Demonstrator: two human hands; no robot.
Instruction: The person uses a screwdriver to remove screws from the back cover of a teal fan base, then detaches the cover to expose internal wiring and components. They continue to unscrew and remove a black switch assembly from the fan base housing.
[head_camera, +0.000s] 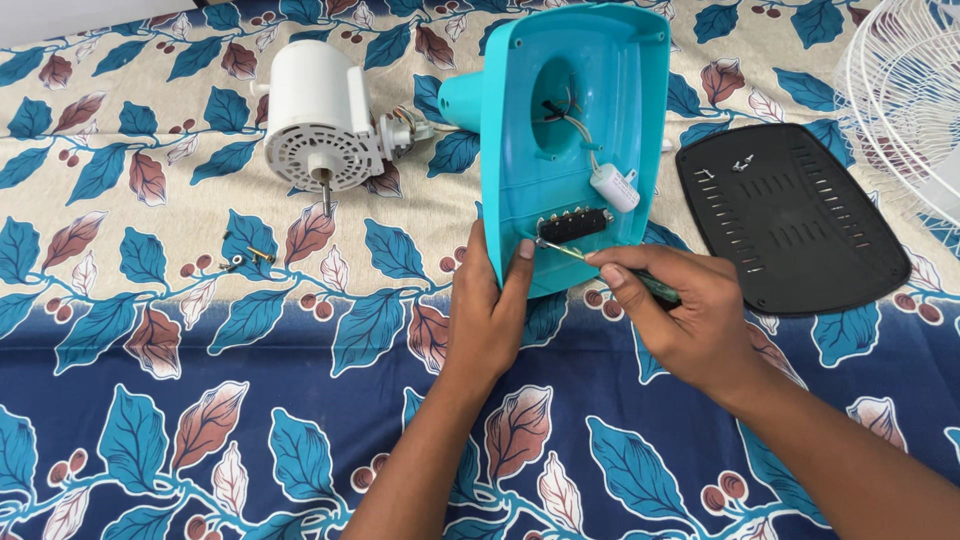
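Screwdriver (620, 272): one, slim metal shaft with a dark green handle, tip set at the left end of the black switch block (573, 225) inside the fan base.

Counts: one turquoise fan base (570, 120), propped on its edge with the hollow underside facing the camera; one white motor (320, 120) lying on its side with the shaft pointing forward; one black vented bottom cover (800, 225) lying flat to the right; one white capacitor (614, 188) hanging on wires inside the base; one white wire fan guard (905, 90), partly in view at the right edge. A few small screws (245, 258) lie loose on the cloth, and a couple more rest on the cover; exact number too small to tell.

Right hand (690, 315): fingers clenched around the screwdriver handle, the shaft running out past the thumb and forefinger toward the block.

Left hand (490, 310): grasps the lower left edge of the base, thumb pressed on the inner face just beside the screwdriver tip.

Surface: a cloth (200, 400) printed with blue and rust leaves, beige at the top, navy below. Room beyond is hardly visible.
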